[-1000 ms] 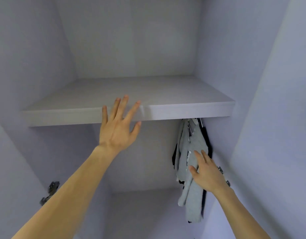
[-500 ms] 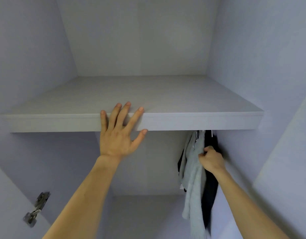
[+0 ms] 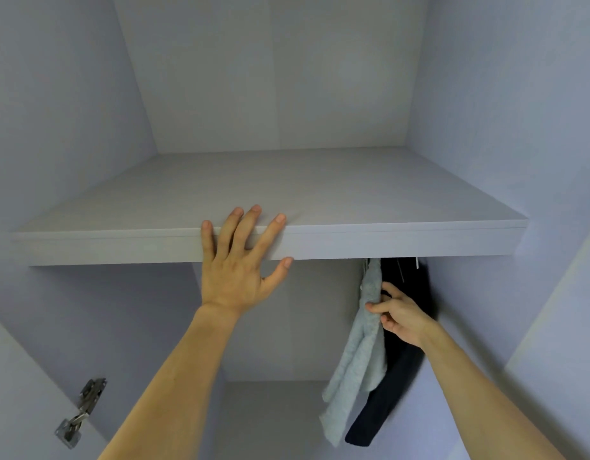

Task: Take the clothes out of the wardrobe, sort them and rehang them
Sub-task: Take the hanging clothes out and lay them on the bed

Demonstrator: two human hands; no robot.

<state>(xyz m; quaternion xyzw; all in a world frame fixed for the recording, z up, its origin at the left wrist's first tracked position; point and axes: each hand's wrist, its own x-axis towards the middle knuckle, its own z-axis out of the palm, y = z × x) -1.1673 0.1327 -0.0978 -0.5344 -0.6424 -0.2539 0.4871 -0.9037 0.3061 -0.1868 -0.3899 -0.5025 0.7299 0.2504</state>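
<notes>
Two garments hang at the right under the wardrobe shelf [image 3: 403, 237]: a light grey fuzzy garment [image 3: 360, 353] and a black garment [image 3: 396, 370] behind it. Their hangers are mostly hidden by the shelf edge. My right hand [image 3: 398, 315] reaches between them, fingers curled on the upper part of the grey garment, thumb on its front. My left hand [image 3: 240, 263] lies flat with spread fingers over the front edge of the shelf.
The shelf top is bare, with pale walls on both sides and behind. A metal door hinge [image 3: 79, 413] sits on the left door panel at the lower left. The wardrobe floor [image 3: 270, 413] shows below the clothes.
The view has moved closer to the shelf. My right hand went from the middle of the grey garment up to its top and now pinches it; my left hand settled onto the shelf edge.
</notes>
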